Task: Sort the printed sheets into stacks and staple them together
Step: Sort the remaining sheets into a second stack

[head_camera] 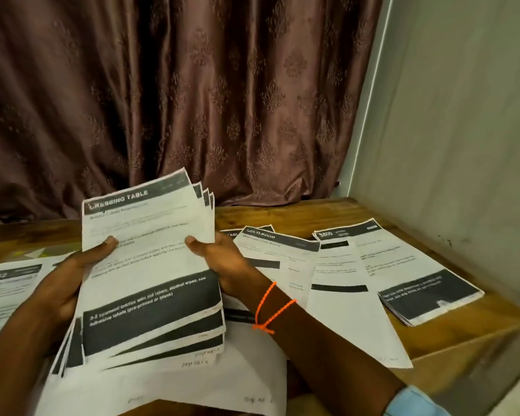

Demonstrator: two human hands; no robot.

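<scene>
The held stack (150, 265) consists of several white printed sheets, fanned so offset corners show at top and bottom. The top sheet carries a dark header band reading "…SSING TABLE" and a dark block of white text lower down; its body text is too blurred to read. The left hand (57, 283) grips the stack's left edge, thumb on the top sheet. The right hand (222, 262) grips the right edge likewise. Fingers beneath the stack are hidden. Right of the held stack, more sheets (354, 265) lie on the wooden tabletop (469, 322); left of it, another sheet (3, 292) is cut off by the frame edge.
</scene>
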